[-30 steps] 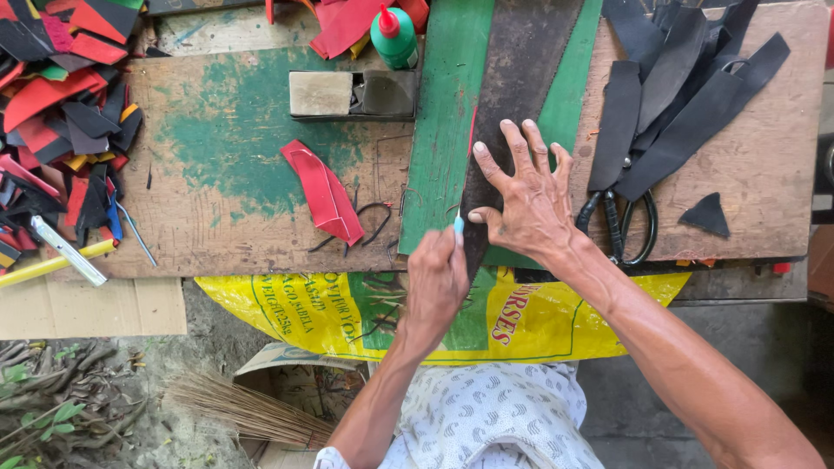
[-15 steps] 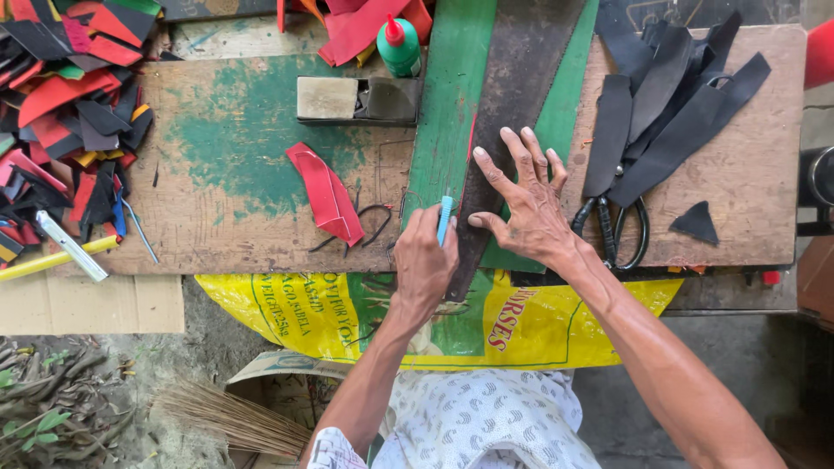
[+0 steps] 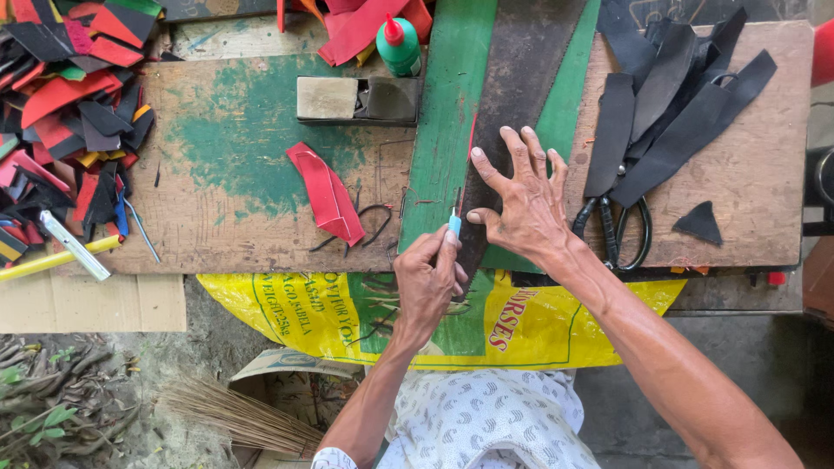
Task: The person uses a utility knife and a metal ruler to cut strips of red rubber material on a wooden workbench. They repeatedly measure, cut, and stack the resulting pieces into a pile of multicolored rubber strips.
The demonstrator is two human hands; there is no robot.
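Left hand (image 3: 428,282) slid blade (image 3: 454,224) lower; right hand (image 3: 526,204) flat on one dark strip (image 3: 512,104)

Left hand (image 3: 428,282): you've slid it a little forward along the dark strip's (image 3: 512,95) edge.
Blue cutter (image 3: 454,222): its tip now shows clear above your fingers.

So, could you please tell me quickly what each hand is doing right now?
Left hand: closed on a small blue-handled cutter.
Right hand: open, fingers spread flat on the dark strip.

- Scissors (image 3: 618,227) on tabletop (image 3: 234,234), right.
- Glue bottle (image 3: 399,45), green, far edge.
- Red strip (image 3: 326,193), centre-left.
- Scrap pile (image 3: 69,113), left.
- Broom (image 3: 234,415) on floor.
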